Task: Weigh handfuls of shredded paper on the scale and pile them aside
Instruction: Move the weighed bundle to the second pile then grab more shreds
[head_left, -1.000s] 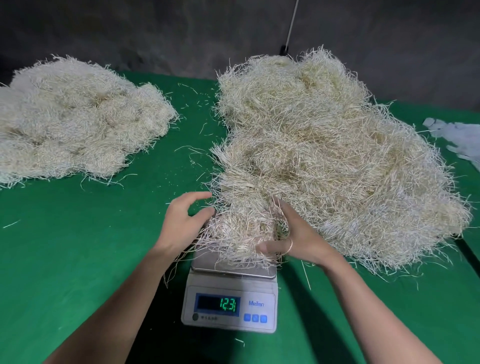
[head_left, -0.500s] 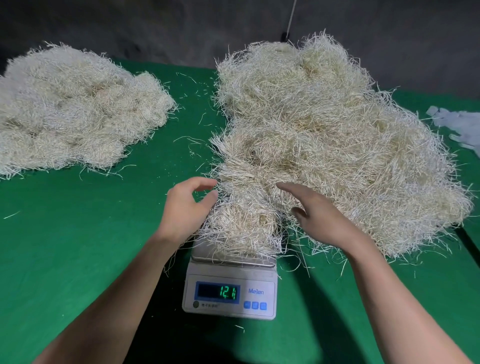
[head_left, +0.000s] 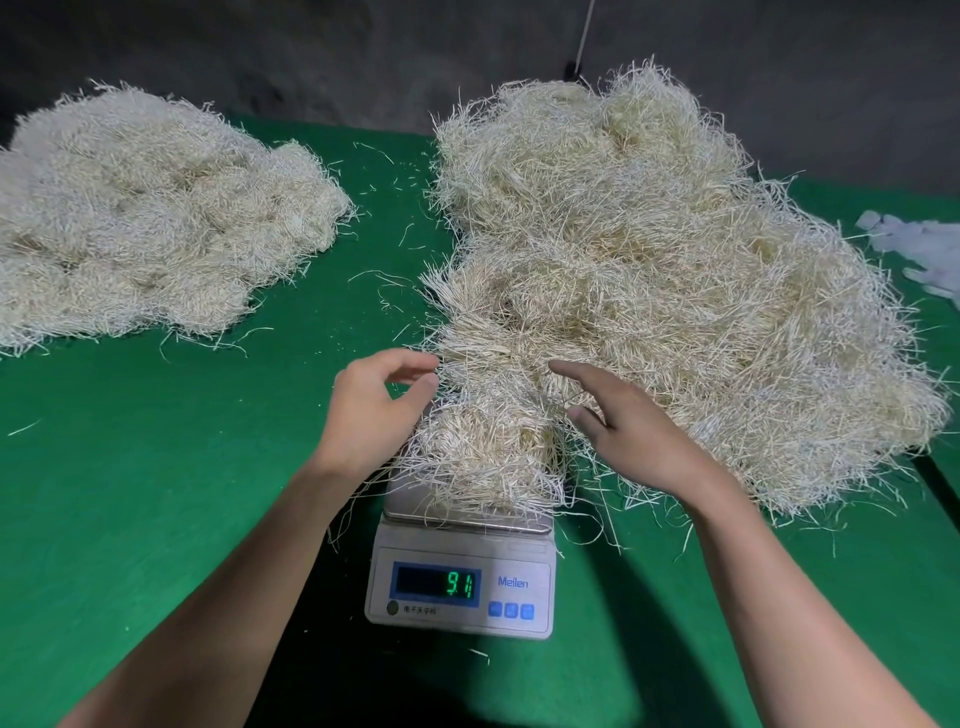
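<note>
Neither hand grips. Left hand (head_left: 374, 410) is loosely cupped at the left edge of the handful of shredded paper (head_left: 483, 457); right hand (head_left: 628, 431) lies spread where the handful meets the big heap (head_left: 649, 270). The handful sits on the scale (head_left: 460, 551), its strands tangled into the heap.

Step, as I judge it: trimming the portion to weight. The next move calls for parting it cleanly, then carrying it to the left pile (head_left: 150, 218).

Display (head_left: 436, 583) shows 9, 1; half a second ago it showed 1, 2, 1.

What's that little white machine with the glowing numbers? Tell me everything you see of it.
The scale is a small white plastic-looking box with a shiny metal pan, a dark display glowing green 91, three blue buttons and the name Meilen. It stands on the green table, shredded paper heaped on its pan.
</note>
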